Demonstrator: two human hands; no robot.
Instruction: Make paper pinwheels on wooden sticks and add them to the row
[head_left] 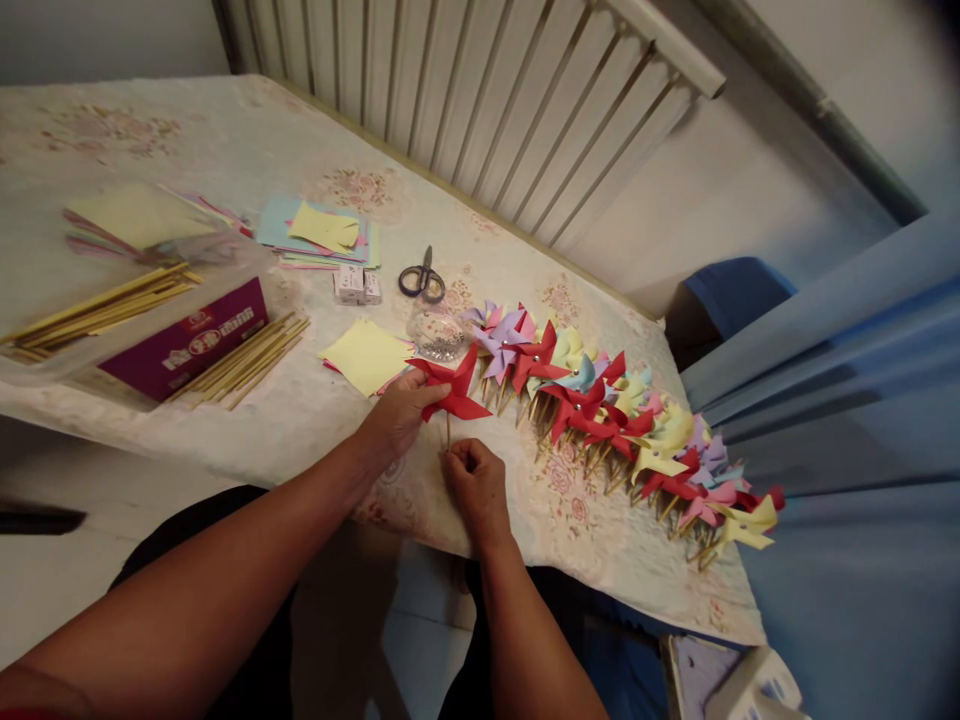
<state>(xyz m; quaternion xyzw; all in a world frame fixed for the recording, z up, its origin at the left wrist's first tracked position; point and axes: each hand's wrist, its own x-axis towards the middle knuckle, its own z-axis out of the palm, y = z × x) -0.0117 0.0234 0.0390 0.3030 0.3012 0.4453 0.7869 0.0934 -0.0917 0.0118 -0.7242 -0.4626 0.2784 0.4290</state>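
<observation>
A red paper pinwheel [466, 392] on a thin wooden stick is held between both hands over the table's front edge. My left hand [401, 410] pinches the red paper near its middle, thumb on top. Lower down, my right hand [480, 485] is closed around the stick [448, 430] below the paper. Just beyond the pinwheel lies a clear bag of small metal pins [441, 345]. Left of it sits a stack of square paper [367, 355] with a yellow sheet on top.
Rows of finished pinwheels [600, 400] lie to the right. Scissors [424, 280], small white boxes [357, 285] and a paper stack [322, 230] are at the back. A plastic bin [225, 310] with sticks stands left, loose sticks [244, 365] beside it. A radiator [465, 100] borders the table.
</observation>
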